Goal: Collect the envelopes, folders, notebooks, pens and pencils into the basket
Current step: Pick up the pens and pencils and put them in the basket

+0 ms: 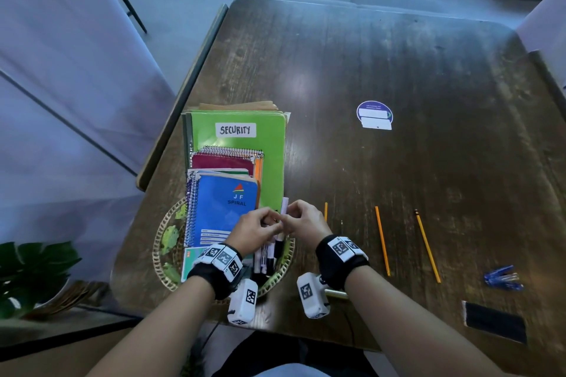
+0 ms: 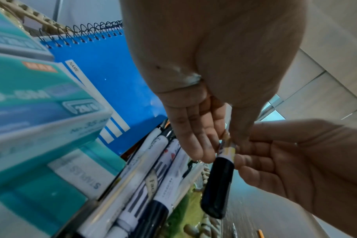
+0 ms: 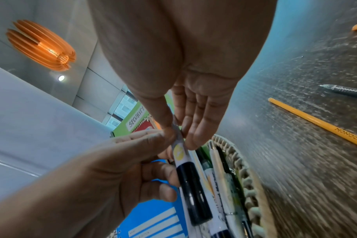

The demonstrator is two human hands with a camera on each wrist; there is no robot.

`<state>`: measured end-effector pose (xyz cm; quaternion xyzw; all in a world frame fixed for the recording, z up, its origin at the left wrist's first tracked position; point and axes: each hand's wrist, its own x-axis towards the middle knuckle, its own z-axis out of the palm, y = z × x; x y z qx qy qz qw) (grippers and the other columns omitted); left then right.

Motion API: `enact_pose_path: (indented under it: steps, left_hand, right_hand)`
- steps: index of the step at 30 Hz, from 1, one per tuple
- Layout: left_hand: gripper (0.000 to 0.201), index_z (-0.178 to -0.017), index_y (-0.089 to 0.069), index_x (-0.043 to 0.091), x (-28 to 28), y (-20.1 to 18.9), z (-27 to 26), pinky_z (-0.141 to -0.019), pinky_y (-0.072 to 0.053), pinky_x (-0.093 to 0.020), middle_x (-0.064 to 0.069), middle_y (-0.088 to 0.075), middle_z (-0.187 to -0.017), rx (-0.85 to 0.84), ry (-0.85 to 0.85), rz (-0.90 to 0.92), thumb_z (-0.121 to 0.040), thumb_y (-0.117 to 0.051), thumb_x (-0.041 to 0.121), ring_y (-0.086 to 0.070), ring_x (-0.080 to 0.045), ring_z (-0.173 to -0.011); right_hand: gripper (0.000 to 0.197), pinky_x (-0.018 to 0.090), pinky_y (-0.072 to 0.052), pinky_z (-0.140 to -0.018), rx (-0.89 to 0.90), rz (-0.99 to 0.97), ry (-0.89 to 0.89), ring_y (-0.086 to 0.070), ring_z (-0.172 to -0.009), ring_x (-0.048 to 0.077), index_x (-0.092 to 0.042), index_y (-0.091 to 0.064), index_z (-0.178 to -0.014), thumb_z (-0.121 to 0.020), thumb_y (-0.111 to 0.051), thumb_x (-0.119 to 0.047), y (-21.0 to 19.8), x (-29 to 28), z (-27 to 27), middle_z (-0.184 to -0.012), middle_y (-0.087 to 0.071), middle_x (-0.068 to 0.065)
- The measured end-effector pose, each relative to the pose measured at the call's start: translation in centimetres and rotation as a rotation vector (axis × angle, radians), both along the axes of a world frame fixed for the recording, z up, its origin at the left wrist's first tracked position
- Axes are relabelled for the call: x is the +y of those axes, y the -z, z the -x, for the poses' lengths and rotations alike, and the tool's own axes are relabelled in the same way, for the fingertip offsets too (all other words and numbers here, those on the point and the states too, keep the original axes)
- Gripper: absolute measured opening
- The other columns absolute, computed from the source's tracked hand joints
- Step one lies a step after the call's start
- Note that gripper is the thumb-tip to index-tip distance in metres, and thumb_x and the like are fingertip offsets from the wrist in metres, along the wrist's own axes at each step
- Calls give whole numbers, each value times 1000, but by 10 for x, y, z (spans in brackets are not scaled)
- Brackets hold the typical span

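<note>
Just now both hands meet over the basket (image 1: 159,242) at lower centre of the head view; the left hand (image 1: 255,231) and right hand (image 1: 306,222) each pinch one marker (image 2: 219,182), light, stiff and slick, likely best held on its white barrel; three pencils (image 1: 382,240) lie right.
</note>
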<state>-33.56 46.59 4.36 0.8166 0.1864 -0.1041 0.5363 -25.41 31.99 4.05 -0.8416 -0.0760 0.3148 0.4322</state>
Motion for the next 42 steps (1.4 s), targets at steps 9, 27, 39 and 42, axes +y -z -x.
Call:
enact_pose_path:
  steps: [9, 27, 39, 42]
  left_hand:
    - [27, -84, -58, 15, -7, 17, -1, -68, -55, -35, -3, -67, -80, 127, 31, -243, -86, -74, 36, -65, -18, -74]
    - [22, -85, -55, 16, -3, 26, -2, -69, -50, -34, 0, -63, -78, 80, 55, -270, -90, -69, 32, -61, -16, -76]
    - [15, -87, -59, 18, 2, 27, 7, -69, -51, -35, 2, -63, -77, 22, 74, -247, -94, -63, 31, -61, -12, -74]
    - [16, -87, -60, 18, -3, 27, 7, -69, -52, -35, 3, -63, -77, 10, 85, -257, -95, -62, 31, -61, -13, -75]
  right_hand:
    - [17, 31, -54, -78, -49, 202, 34, -64, -87, 13, -20, -67, -95, -92, -58, -34, 14, -27, 2, -93, -68, -4]
    - [7, 37, -59, -81, 153, 478, 123, -66, -86, 14, -24, -61, -97, -94, -61, -30, 58, -109, 16, -96, -65, -1]
    - [68, 34, -49, -93, 90, 658, -523, -55, -112, 17, -26, -48, -131, -77, -72, -59, 61, -98, 53, -126, -54, -3]
    - [74, 35, -49, -93, 44, 674, -546, -54, -115, 20, -26, -42, -137, -78, -72, -58, 63, -100, 57, -129, -50, -1]
